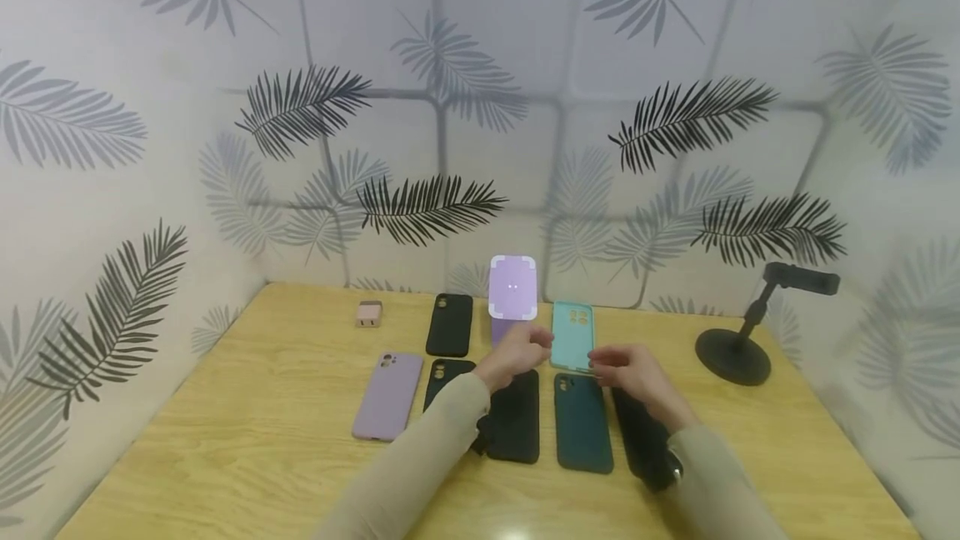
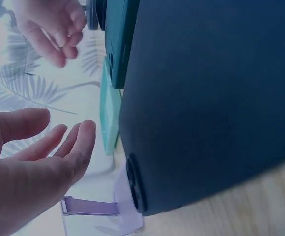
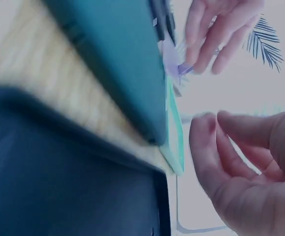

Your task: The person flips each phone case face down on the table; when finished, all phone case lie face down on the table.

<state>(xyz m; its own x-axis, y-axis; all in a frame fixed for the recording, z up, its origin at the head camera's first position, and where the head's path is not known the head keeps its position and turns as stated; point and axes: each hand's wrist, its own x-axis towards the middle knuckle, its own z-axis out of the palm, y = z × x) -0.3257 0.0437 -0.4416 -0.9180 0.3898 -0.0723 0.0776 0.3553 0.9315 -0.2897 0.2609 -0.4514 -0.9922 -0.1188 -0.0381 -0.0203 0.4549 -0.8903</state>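
My left hand (image 1: pixel 517 354) hovers over the table between a lavender stand (image 1: pixel 513 287) and a turquoise phone case (image 1: pixel 573 337). In the left wrist view its fingers are relaxed, with nothing between them. My right hand (image 1: pixel 633 369) hangs near the turquoise case's right edge, fingers loosely bent and thumb close to the index fingertip, holding nothing. A large black phone case (image 1: pixel 517 432) lies below my left hand. Beside it is a dark teal phone case (image 1: pixel 583 423). Another black case (image 1: pixel 636 432) is partly hidden under my right forearm.
On the left lie a lavender phone case (image 1: pixel 387 398), a black case (image 1: pixel 450 325) at the back and another black case (image 1: pixel 447 372), partly covered by my left sleeve. A small pink charger (image 1: pixel 368 314) sits behind. A black stand (image 1: pixel 735 355) is at the right; a leaf-patterned wall (image 1: pixel 480 148) borders the table.
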